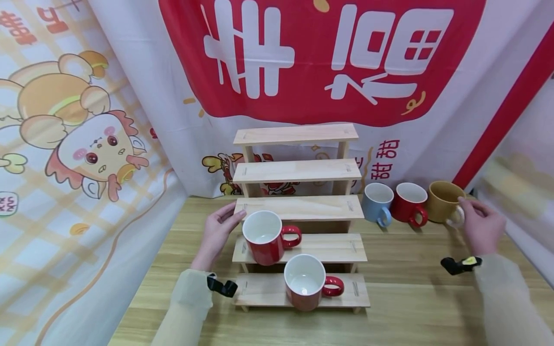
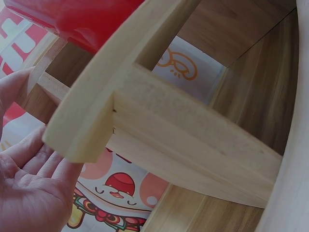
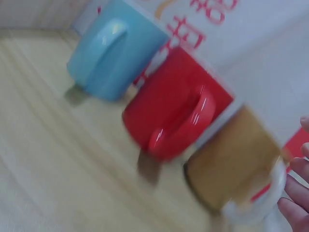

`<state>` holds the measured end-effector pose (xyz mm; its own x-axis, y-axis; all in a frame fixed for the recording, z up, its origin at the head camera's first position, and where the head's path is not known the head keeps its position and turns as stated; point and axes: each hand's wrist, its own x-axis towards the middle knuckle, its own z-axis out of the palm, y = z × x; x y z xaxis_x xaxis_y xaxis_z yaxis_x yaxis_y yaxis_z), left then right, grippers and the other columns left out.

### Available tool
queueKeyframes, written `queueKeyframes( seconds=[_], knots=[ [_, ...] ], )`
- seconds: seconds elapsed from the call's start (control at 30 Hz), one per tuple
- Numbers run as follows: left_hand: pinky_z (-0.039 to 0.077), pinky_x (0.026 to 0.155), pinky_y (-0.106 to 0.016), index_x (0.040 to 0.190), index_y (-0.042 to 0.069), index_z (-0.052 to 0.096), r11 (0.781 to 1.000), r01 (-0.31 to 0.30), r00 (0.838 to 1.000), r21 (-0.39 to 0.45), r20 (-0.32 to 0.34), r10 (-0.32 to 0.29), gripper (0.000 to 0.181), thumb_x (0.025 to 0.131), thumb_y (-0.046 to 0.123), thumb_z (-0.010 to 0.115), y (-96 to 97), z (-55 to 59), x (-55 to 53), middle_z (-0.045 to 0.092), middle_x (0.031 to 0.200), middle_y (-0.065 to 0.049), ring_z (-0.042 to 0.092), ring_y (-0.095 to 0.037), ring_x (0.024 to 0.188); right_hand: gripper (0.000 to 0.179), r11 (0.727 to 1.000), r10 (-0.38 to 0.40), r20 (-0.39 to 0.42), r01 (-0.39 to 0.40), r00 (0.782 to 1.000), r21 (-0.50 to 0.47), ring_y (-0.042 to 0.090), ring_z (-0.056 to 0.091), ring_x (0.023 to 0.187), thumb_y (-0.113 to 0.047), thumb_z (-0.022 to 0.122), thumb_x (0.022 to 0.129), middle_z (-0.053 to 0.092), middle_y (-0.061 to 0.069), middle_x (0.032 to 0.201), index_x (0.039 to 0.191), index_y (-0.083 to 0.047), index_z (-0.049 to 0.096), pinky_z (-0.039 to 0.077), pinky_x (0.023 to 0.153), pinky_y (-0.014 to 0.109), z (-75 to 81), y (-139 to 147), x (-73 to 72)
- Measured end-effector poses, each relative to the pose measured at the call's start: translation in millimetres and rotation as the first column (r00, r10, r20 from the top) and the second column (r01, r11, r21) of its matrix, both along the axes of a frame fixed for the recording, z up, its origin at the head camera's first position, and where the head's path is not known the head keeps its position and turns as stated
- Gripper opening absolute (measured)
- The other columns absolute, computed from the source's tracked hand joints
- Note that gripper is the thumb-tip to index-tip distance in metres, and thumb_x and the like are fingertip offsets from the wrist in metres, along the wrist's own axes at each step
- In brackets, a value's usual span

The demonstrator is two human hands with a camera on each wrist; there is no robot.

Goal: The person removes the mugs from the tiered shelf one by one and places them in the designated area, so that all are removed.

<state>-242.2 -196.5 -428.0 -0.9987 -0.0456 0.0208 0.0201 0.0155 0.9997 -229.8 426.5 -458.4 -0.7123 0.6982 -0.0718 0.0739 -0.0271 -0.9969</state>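
Right sleeve (image 1: 504,288); brown mug (image 1: 438,205) between rack (image 1: 298,208) and right hand (image 1: 484,227).
White handle (image 3: 278,181) faces right hand, grip not discernible; left hand (image 1: 218,231) holds rack.

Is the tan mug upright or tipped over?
Upright: the head view shows the tan mug with its open top facing up.

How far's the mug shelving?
Apparently done: two red mugs, one per step, on the lowest steps of the rack. In hand: right hand at the white handle of the brown mug, grip unclear; left hand touching the rack. Probably left: brown mug, third red mug, blue mug, beside the rack.
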Motion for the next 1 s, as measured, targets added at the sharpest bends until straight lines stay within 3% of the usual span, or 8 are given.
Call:
queueKeyframes(
  seconds=[0.17,0.33,0.53,0.67,0.77,0.87,1.0],
  knots=[
    [0.052,0.098,-0.026,0.142,-0.002,0.055,1.000,0.003,1.000,0.004,0.002,-0.003,0.057,0.095,0.021,0.076,0.2,1.9,0.9,0.059,0.139,-0.019,0.059,-0.024,0.122,0.042,0.998,0.049,-0.073,-0.046,0.996,0.039,0.001,0.063,0.095,-0.038,0.085,0.083,0.071,-0.017,0.091,0.119,-0.017,0.077,0.048,0.068,0.005,35.3,-17.6,-2.4],
    [0.051,0.099,-0.025,0.142,-0.002,0.055,1.000,0.009,1.000,0.013,0.004,-0.009,0.056,0.095,0.020,0.076,0.4,2.9,1.4,0.058,0.139,-0.020,0.059,-0.024,0.122,0.049,0.970,0.152,-0.081,-0.132,0.985,0.206,0.004,0.060,0.100,-0.042,0.080,0.087,0.071,-0.014,0.104,0.128,-0.017,0.073,0.046,0.072,0.006,75.6,-50.0,1.0],
    [0.052,0.099,-0.026,0.142,-0.001,0.056,1.000,0.006,1.000,0.013,0.007,-0.006,0.056,0.094,0.021,0.077,0.4,1.7,0.9,0.059,0.138,-0.019,0.059,-0.024,0.122,0.054,0.875,0.307,0.011,-0.287,0.951,0.390,0.010,0.056,0.111,-0.052,0.071,0.092,0.068,-0.008,0.124,0.137,-0.023,0.067,0.048,0.078,0.008,110.9,-96.8,13.1],
    [0.052,0.098,-0.026,0.142,-0.001,0.056,1.000,0.007,1.000,0.010,-0.001,-0.007,0.056,0.094,0.022,0.077,0.6,1.3,0.9,0.060,0.137,-0.017,0.060,-0.024,0.122,0.055,0.804,0.380,0.060,-0.362,0.923,0.472,0.016,0.055,0.120,-0.057,0.066,0.093,0.064,-0.003,0.136,0.140,-0.030,0.064,0.050,0.086,0.016,125.3,-128.2,20.4],
    [0.052,0.098,-0.026,0.142,-0.001,0.056,1.000,0.010,1.000,0.009,-0.005,-0.010,0.057,0.094,0.022,0.077,0.7,1.5,1.1,0.060,0.137,-0.017,0.060,-0.024,0.122,0.053,0.749,0.440,0.059,-0.403,0.896,0.526,0.018,0.057,0.120,-0.057,0.067,0.093,0.064,-0.001,0.136,0.139,-0.031,0.064,0.051,0.089,0.018,132.1,-152.7,25.0],
    [0.052,0.098,-0.026,0.141,0.000,0.057,1.000,0.007,1.000,0.012,-0.002,-0.007,0.057,0.094,0.023,0.078,0.3,1.6,1.4,0.061,0.137,-0.016,0.060,-0.024,0.121,0.053,0.690,0.514,0.047,-0.446,0.856,0.570,0.018,0.060,0.118,-0.055,0.069,0.092,0.066,-0.001,0.132,0.137,-0.027,0.066,0.053,0.086,0.016,133.9,-175.9,29.2],
    [0.052,0.098,-0.026,0.141,0.000,0.056,1.000,0.006,1.000,0.017,-0.001,-0.006,0.056,0.094,0.022,0.078,-0.2,1.8,1.7,0.061,0.136,-0.017,0.060,-0.024,0.121,0.048,0.616,0.615,0.040,-0.512,0.787,0.599,0.016,0.064,0.112,-0.051,0.072,0.093,0.069,-0.001,0.127,0.132,-0.022,0.069,0.054,0.083,0.014,132.1,-202.3,36.2]
  ],
)
